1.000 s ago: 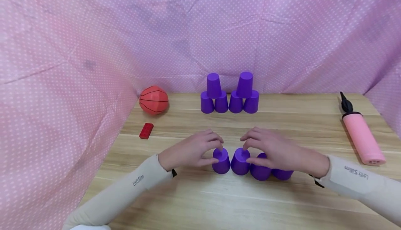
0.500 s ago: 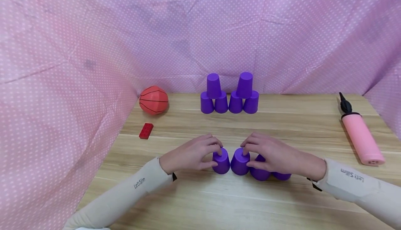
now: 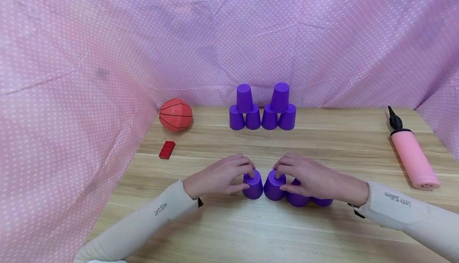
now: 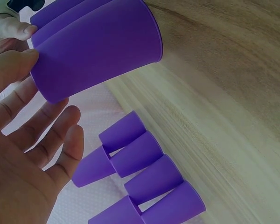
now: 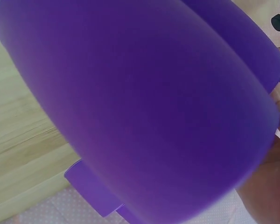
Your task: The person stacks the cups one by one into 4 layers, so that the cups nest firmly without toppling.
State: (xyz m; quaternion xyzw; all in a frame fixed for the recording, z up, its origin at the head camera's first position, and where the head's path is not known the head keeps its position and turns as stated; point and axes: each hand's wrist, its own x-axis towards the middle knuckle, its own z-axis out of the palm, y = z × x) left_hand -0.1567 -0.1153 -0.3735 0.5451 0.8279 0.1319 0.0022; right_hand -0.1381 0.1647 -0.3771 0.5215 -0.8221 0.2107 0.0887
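Several purple cups stand upside down in a short row at the middle of the table, in the head view. My left hand (image 3: 223,176) pinches the top of the leftmost cup (image 3: 254,190) between thumb and fingers; its thumb (image 4: 16,65) lies at that cup's base edge in the left wrist view. With thumb and fingertips, my right hand (image 3: 313,177) pinches the second cup (image 3: 273,192). The third cup (image 3: 297,200) and the fourth cup (image 3: 322,202) are partly hidden under the right hand. One purple cup (image 5: 140,107) fills most of the right wrist view.
Farther back, two small pyramids of purple cups (image 3: 236,119) stand side by side on the wooden table (image 3: 229,231). A red ball (image 3: 175,114) and a red toy brick (image 3: 167,150) lie left. To the right lies a pink hand pump (image 3: 414,157). Polka-dot cloth (image 3: 215,36) hangs behind.
Both hands have come down slightly, their fingertips closing onto the tops of the two left cups. The right hand has also shifted a little left. The back pyramids have stayed put.
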